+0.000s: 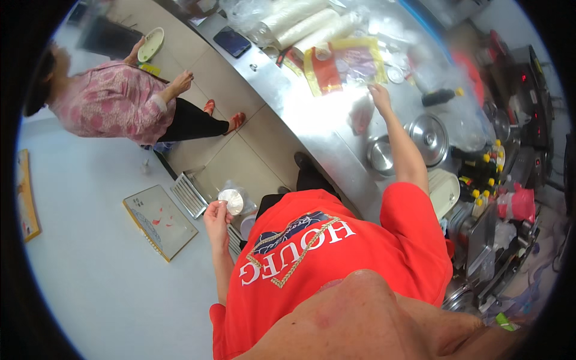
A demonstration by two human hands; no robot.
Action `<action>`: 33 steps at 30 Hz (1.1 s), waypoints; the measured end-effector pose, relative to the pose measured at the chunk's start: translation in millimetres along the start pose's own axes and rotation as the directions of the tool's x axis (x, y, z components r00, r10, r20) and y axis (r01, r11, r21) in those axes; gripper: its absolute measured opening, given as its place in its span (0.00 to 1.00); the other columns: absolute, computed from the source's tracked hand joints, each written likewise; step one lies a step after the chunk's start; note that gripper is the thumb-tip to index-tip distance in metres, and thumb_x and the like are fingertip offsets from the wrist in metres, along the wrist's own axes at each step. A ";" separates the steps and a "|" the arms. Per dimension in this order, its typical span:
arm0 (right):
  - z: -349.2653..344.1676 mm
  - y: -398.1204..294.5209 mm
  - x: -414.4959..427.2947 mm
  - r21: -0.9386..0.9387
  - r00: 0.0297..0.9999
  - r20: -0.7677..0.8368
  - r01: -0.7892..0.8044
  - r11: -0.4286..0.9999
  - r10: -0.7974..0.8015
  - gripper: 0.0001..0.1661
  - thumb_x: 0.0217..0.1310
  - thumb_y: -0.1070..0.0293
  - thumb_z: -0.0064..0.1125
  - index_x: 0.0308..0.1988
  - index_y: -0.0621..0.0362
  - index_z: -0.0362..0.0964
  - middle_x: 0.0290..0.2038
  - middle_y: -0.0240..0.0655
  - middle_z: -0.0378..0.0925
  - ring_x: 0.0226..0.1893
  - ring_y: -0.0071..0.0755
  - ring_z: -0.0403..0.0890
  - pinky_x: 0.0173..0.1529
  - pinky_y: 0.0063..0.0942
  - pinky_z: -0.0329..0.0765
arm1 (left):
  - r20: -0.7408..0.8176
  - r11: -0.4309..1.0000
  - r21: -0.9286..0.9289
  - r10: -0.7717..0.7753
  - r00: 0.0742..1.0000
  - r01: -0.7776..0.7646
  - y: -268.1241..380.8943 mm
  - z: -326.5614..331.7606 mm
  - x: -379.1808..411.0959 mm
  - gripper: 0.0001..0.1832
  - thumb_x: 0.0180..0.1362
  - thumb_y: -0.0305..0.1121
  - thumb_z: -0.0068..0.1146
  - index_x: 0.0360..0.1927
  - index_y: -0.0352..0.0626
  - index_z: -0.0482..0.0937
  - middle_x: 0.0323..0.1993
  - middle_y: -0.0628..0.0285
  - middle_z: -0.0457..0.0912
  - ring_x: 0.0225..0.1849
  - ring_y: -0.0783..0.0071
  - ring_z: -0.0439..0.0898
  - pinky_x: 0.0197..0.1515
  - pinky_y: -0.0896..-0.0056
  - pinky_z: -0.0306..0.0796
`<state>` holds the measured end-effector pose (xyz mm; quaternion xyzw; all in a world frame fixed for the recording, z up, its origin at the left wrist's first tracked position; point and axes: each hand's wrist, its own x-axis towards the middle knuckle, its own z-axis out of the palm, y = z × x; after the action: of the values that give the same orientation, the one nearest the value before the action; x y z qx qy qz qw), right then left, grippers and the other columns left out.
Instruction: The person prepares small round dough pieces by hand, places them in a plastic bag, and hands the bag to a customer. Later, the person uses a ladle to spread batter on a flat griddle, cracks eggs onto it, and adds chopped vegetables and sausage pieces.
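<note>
On the left of the head view, my left hand [218, 216] grips a round, pale, shiny disc [232, 201], perhaps a foil lid, by its edge, away from the counter. My right hand [380, 98] reaches over the steel counter [310, 135] and pinches the top of a clear plastic bag [361, 112] with something pinkish in it. Just beyond that hand lies a yellow and red printed plastic package [345, 65]. A small round metal lid [395, 74] lies to its right. Glare hides part of the counter around the bag.
A steel bowl [381, 155] and a steel pot lid [428, 140] sit near my right forearm. A phone [231, 42] and plastic film rolls [306, 31] lie farther along. Dark bottles [477, 168] crowd the right side. Another person [121, 99] stands across the aisle, holding a green dish.
</note>
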<state>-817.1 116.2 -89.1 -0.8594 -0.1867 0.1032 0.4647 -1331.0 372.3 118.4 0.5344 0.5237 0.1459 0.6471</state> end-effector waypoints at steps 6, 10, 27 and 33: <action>-8.0 -130.9 -31.8 -0.195 0.967 -0.080 0.223 0.955 -0.242 0.12 0.52 0.69 0.49 0.21 0.65 0.63 0.20 0.47 0.66 0.20 0.47 0.67 0.26 0.35 0.63 | -0.084 0.999 -0.039 -0.016 0.996 0.013 13.6 -36.3 45.0 0.06 0.56 0.31 0.51 0.30 0.39 0.72 0.15 0.70 0.70 0.16 0.86 0.66 0.19 0.87 0.56; 21.9 -273.8 -36.4 -0.133 0.941 -0.028 0.330 0.935 -0.336 0.16 0.54 0.69 0.51 0.19 0.63 0.58 0.15 0.40 0.62 0.16 0.34 0.63 0.23 0.28 0.60 | -0.168 0.999 0.011 0.035 0.985 -0.034 43.2 -70.3 83.8 0.06 0.56 0.32 0.50 0.29 0.40 0.72 0.15 0.70 0.70 0.17 0.86 0.66 0.20 0.86 0.57; 416.6 -501.9 10.2 0.101 0.711 0.683 0.139 0.985 -0.170 0.08 0.49 0.73 0.46 0.20 0.61 0.57 0.16 0.25 0.56 0.20 0.17 0.59 0.23 0.20 0.58 | -0.135 0.953 0.082 0.300 0.944 -0.291 157.5 -300.8 317.9 0.07 0.55 0.29 0.50 0.23 0.39 0.71 0.16 0.72 0.68 0.17 0.88 0.66 0.20 0.85 0.59; 520.8 -612.1 47.8 0.010 0.714 0.556 0.506 0.862 -0.425 0.10 0.50 0.70 0.52 0.24 0.63 0.62 0.17 0.46 0.68 0.19 0.50 0.73 0.23 0.34 0.68 | -0.170 0.929 0.118 0.367 0.914 -0.351 214.1 -347.4 435.4 0.08 0.54 0.29 0.50 0.22 0.38 0.71 0.14 0.73 0.67 0.16 0.88 0.64 0.19 0.85 0.57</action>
<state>-1094.1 837.2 138.3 -0.7504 -0.5274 0.2065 0.3407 -1363.2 968.1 113.6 0.6321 0.4814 0.2902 0.5334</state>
